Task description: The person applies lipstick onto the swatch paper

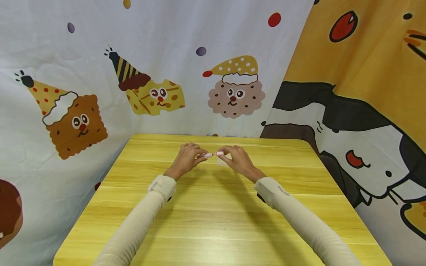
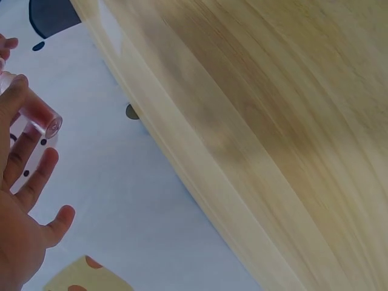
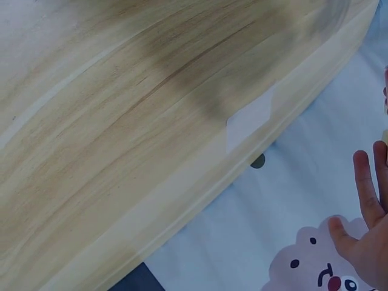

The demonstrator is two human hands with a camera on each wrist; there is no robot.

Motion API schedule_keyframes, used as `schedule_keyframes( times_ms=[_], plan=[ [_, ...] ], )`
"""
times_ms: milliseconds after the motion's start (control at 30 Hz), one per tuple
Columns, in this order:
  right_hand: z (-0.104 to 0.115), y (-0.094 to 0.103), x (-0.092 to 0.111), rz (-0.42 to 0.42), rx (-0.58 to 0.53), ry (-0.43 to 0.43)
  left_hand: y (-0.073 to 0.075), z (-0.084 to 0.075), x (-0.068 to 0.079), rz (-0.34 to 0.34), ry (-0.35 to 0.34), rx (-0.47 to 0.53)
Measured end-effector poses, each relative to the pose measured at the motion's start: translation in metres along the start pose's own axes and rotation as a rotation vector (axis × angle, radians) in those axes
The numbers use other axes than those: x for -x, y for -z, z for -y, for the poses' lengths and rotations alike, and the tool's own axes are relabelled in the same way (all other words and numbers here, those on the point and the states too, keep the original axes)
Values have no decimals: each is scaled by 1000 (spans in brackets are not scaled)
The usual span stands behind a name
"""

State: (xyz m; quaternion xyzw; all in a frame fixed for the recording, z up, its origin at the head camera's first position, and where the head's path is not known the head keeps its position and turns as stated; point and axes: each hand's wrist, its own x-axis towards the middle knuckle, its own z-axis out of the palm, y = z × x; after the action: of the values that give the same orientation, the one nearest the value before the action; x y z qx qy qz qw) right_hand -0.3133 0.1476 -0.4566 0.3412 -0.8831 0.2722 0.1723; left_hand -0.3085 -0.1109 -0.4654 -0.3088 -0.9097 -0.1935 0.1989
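In the head view, my left hand (image 1: 190,158) pinches a small lip gloss tube (image 1: 207,155) between thumb and fingers, above the far part of the table. The left wrist view shows the same clear-walled tube (image 2: 41,114) with pink inside, held by the left hand (image 2: 24,206) with its other fingers spread. Facing it, my right hand (image 1: 239,159) pinches a short pink cap (image 1: 220,153) between thumb and forefinger. A small reddish tip lies between tube and cap. At the right wrist view's edge, the right hand (image 3: 367,236) is partly cut off, its cap hidden.
A small white square of paper (image 3: 251,121) lies on the wooden table (image 1: 213,221) near its far edge, partly behind the right hand in the head view. A cartoon-print curtain (image 1: 166,37) hangs behind the table and along its sides.
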Motion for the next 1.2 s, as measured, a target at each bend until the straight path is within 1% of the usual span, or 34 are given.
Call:
schedule_keyframes(
  times_ms=[167,333,600,867,1200],
  plan=[
    [-2,0,0,13,-4,-26,0,4,2,-9,2,-3],
    [-4,2,1,15,-2,-33,0,6,5,-21,1,0],
    [-7,3,3,3,-5,-17,3,6,7,-10,17,0],
    [-6,4,5,-15,-11,11,3,8,8,-1,18,8],
    [-7,5,7,-28,-11,16,4,10,9,-10,21,3]
  ],
)
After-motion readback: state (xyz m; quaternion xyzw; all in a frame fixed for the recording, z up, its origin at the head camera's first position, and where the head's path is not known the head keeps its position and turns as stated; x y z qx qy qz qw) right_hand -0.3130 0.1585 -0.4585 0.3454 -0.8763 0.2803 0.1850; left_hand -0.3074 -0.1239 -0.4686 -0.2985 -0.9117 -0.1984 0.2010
